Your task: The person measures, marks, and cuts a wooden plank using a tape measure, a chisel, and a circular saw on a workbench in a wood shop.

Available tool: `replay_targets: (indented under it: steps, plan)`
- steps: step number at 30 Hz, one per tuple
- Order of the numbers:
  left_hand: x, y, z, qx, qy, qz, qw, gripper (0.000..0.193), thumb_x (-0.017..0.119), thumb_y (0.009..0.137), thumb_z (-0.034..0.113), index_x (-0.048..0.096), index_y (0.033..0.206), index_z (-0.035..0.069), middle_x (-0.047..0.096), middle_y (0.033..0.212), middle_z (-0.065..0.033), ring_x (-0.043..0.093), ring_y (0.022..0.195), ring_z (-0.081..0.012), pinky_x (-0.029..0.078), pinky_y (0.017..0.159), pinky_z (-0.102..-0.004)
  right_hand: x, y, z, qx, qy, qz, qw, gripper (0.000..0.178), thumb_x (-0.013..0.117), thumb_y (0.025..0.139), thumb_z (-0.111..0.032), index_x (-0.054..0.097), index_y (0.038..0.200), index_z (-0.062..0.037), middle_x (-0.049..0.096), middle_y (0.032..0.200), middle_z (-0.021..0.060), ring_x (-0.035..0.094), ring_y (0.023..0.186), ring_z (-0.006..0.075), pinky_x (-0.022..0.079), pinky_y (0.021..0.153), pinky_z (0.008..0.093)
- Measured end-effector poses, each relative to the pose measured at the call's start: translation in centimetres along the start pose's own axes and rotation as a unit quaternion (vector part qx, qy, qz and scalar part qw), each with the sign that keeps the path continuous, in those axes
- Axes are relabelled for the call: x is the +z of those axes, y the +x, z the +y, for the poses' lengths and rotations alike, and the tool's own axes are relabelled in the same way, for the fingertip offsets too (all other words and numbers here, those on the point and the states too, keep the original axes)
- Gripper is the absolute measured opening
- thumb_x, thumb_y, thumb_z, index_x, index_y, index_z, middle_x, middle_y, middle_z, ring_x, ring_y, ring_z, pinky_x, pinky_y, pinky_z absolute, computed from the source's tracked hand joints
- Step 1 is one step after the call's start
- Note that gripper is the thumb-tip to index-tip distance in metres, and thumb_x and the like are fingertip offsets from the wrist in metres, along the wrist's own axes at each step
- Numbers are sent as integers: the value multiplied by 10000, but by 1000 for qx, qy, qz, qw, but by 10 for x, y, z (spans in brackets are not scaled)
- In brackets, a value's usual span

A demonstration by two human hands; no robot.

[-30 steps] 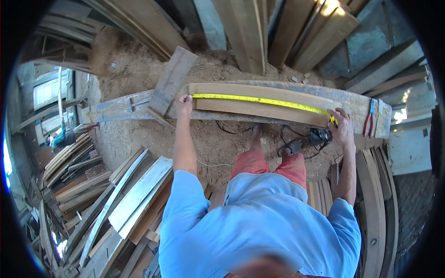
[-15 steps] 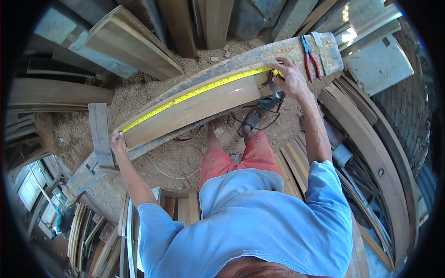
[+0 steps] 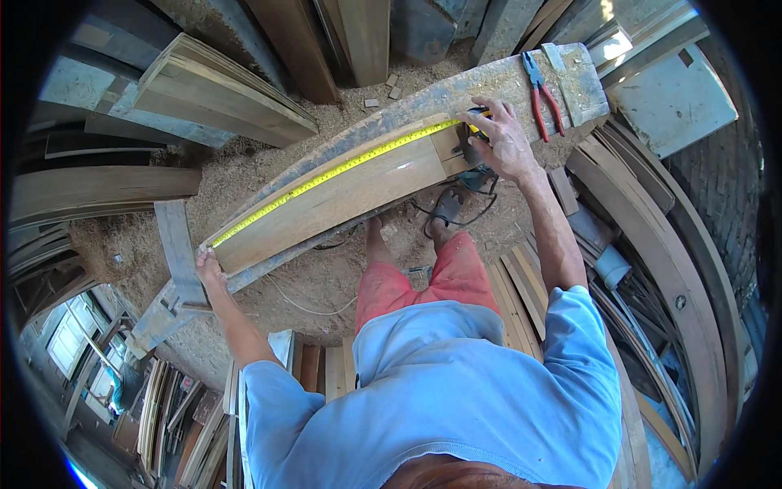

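A yellow tape measure blade (image 3: 334, 173) lies stretched along the top of a long wooden board (image 3: 346, 194). At the board's left end my left hand (image 3: 208, 265) is closed, its fingertips holding down the tape's end. My right hand (image 3: 502, 140) grips the black and yellow tape measure case (image 3: 479, 122) at the board's right end, partly hiding it. The board rests on a long, worn workbench (image 3: 383, 108). To the right of my right hand, pliers (image 3: 541, 96) with red handles and blue jaws lie on the bench top.
A corded power tool (image 3: 476, 177) is below the board's right end, near my feet. Upright planks (image 3: 228, 94) lean beyond the bench. Curved timbers (image 3: 664, 269) and stacked boards crowd the right side. A plank (image 3: 179, 248) crosses the bench's left end. Sawdust covers the ground.
My right hand and the tape case have shifted slightly left along the board, and more of the case shows. My left hand stays at the board's left end. The view has tilted a little.
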State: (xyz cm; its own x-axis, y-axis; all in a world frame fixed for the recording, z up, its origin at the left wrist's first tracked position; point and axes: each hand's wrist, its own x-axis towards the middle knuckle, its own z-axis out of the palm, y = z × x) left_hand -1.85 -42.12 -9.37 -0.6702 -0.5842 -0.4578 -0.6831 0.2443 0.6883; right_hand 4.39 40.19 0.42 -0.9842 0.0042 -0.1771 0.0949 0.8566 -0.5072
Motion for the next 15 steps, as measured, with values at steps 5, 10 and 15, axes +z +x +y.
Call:
replay_targets:
  steps: [5, 10, 15]
  plan:
    - [1, -12, 9, -23, 0, -7, 1000, 112, 719, 986, 125, 691, 1088, 91, 697, 928, -14, 615, 795, -94, 508, 694, -281, 3, 0, 1, 1, -3, 2, 1000, 546, 771, 836, -29, 687, 1345, -208, 501, 1490, 144, 455, 1383, 377, 454, 1147, 483]
    - [-1, -23, 12, 3, -15, -20, 1000, 103, 718, 983, 113, 683, 1078, 100, 670, 906, 15, 562, 745, -63, 458, 646, -259, 4, 2, -1, -2, -5, 16, 1000, 550, 789, 809, -51, 689, 1327, -207, 512, 1472, 147, 465, 1377, 385, 457, 1148, 481]
    - [11, -27, 11, 23, -42, -15, 999, 95, 708, 986, 93, 679, 1076, 82, 670, 909, 18, 608, 817, -100, 515, 755, -285, 4, 1, -2, 0, -9, 19, 1000, 553, 785, 805, -42, 693, 1326, -202, 520, 1464, 146, 467, 1371, 383, 462, 1138, 477]
